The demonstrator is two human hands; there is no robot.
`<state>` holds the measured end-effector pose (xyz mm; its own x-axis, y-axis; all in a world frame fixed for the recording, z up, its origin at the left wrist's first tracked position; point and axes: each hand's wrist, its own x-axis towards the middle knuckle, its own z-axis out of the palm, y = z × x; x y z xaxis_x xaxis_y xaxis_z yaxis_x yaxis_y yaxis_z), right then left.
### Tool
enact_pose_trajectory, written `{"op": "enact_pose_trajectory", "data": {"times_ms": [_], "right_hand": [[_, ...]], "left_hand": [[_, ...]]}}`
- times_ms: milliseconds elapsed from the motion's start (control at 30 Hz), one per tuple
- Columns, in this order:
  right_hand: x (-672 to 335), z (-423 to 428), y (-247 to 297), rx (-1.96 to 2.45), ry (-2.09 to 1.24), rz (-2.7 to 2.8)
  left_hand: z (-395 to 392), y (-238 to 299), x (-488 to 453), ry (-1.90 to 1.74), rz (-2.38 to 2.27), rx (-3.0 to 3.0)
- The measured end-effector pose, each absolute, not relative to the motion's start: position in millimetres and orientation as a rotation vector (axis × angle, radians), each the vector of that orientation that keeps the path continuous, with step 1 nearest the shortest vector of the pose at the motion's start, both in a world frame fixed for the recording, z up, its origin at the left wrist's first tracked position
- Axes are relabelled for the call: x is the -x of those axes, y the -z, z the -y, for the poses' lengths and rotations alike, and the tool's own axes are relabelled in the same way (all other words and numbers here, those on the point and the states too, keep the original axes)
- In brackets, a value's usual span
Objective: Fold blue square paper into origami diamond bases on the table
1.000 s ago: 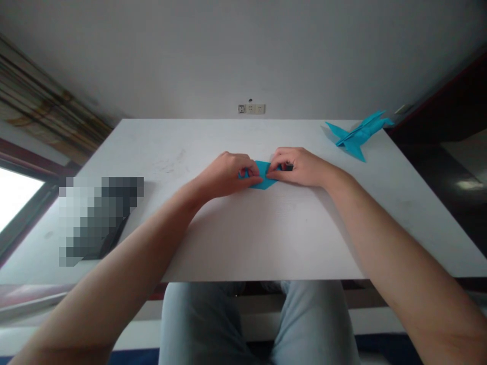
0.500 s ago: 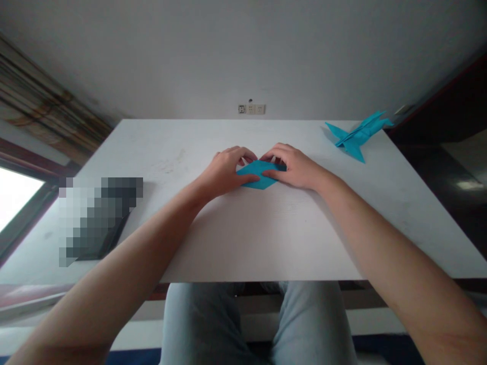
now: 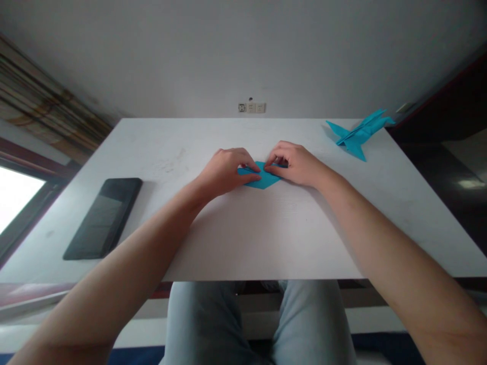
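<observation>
A folded piece of blue paper (image 3: 265,181) lies on the white table in front of me, with pointed ends reaching left and right under my hands. My left hand (image 3: 234,171) holds its left part, thumb lying on the near side and fingers curled over the far side. On the right part, my right hand (image 3: 291,163) pinches the paper between thumb and fingertips. Both ends of the paper are partly hidden by the hands. At the far right of the table rests a blue origami bird (image 3: 359,136) with spread wings, touched by neither hand.
A black tablet or large phone (image 3: 104,218) lies on the left of the white table (image 3: 243,238), beside my left forearm. Wall sockets (image 3: 251,107) sit just above the table's back edge. A curtain (image 3: 41,96) and a window are at the left.
The fingers of both hands have come in from the paper's far edge towards the thumbs. My right fingertips now meet its thumb on the paper. The paper stays in place.
</observation>
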<state>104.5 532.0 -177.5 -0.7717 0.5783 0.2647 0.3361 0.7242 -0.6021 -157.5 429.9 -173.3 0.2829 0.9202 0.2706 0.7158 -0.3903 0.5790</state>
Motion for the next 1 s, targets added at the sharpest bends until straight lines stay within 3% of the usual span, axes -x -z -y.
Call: {"op": "enact_pose_trajectory", "data": {"times_ms": [300, 533, 833, 1000], "right_hand": [[-98, -517, 170, 1.085, -0.661, 2.477], [-96, -517, 174, 1.122, -0.548, 2.478], [-100, -518, 166, 1.102, -0.63, 2.513], [-101, -516, 159, 1.152, -0.868, 2.448]], "left_hand": [[-427, 164, 156, -0.618, -1.837, -2.169], [-426, 164, 157, -0.533, -1.964, -2.163], [-424, 166, 156, -0.621, -1.774, -2.168], [-424, 164, 154, -0.609, -1.739, -2.164]]}}
